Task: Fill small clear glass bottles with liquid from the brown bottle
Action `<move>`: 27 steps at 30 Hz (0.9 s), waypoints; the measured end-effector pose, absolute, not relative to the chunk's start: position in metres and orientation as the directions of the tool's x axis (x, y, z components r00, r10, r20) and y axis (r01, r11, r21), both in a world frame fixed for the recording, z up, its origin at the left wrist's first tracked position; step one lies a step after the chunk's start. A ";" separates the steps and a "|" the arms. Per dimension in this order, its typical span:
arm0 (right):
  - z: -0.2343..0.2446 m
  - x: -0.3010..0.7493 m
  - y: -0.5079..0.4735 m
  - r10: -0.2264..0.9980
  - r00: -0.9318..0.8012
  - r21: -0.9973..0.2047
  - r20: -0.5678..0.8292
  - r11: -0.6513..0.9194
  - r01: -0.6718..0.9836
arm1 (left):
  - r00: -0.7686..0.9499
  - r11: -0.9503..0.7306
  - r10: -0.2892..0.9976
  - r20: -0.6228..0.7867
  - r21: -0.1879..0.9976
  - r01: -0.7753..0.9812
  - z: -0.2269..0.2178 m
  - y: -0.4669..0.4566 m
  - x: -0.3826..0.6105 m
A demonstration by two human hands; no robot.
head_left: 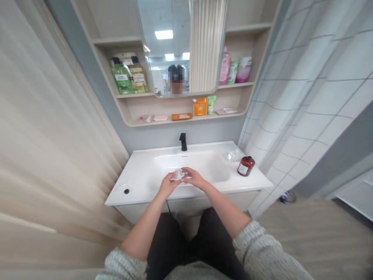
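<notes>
Over the front of a white washbasin (186, 165), my left hand (168, 184) and my right hand (194, 177) both hold a crumpled, transparent plastic item (178, 175). Its exact kind is hard to tell. The fingers of both hands curl around it, and its middle is partly hidden. A black faucet (183, 142) rises behind the basin, well beyond my hands. To the right, a brown pump-less bottle with a white label (245, 166) stands on the counter beside a clear plastic packet (234, 155).
A small black object (126, 191) lies at the counter's left. Above the faucet, a mirror (175, 46) sits between wooden shelves (186, 112) holding bottles, tubes and boxes. Curtains hang at both sides, and a dark cable (169, 208) hangs below the counter's front edge.
</notes>
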State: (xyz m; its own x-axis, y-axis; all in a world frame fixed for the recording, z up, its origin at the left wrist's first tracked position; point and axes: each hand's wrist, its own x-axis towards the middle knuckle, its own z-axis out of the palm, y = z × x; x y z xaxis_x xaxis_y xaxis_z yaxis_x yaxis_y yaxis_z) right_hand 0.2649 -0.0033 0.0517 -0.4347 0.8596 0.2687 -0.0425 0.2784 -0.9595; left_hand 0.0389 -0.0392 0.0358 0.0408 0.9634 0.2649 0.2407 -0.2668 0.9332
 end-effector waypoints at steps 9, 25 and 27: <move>0.013 0.275 0.001 0.957 -0.261 -0.988 0.127 0.145 0.051 | -0.022 -0.117 0.990 0.139 0.897 0.427 0.016 -0.022 0.007; 0.010 0.283 0.012 0.962 -0.265 -0.991 0.060 0.089 0.101 | -0.060 -0.134 0.984 0.167 0.920 0.367 0.021 -0.031 0.003; 0.009 0.283 0.010 0.958 -0.282 -0.993 0.061 0.086 0.078 | -0.065 -0.128 0.984 0.163 0.920 0.370 0.021 -0.032 0.003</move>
